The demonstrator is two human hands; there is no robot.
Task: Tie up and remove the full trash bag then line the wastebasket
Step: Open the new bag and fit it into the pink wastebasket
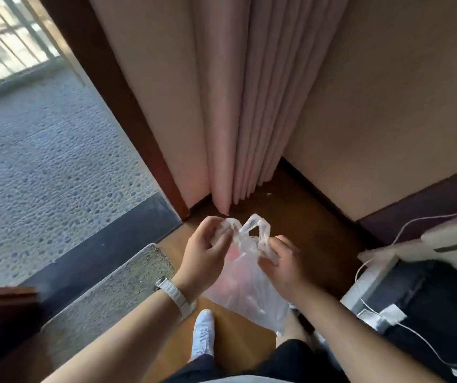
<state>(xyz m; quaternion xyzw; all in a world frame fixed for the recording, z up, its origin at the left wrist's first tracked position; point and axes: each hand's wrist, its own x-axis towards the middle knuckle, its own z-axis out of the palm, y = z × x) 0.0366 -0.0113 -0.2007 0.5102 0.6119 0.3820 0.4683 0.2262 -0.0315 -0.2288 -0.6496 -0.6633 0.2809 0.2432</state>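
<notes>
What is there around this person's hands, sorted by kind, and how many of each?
Hands: 2, left hand and right hand, both gripping the bag's handles
Clear plastic bag: 1
Wristwatch: 1, on the left wrist
White shoe: 1 in plain view
Pink curtain: 1
White cable: 1
Total: 7

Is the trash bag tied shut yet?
Not yet: the left hand and right hand each hold a separate handle of the trash bag.
</notes>
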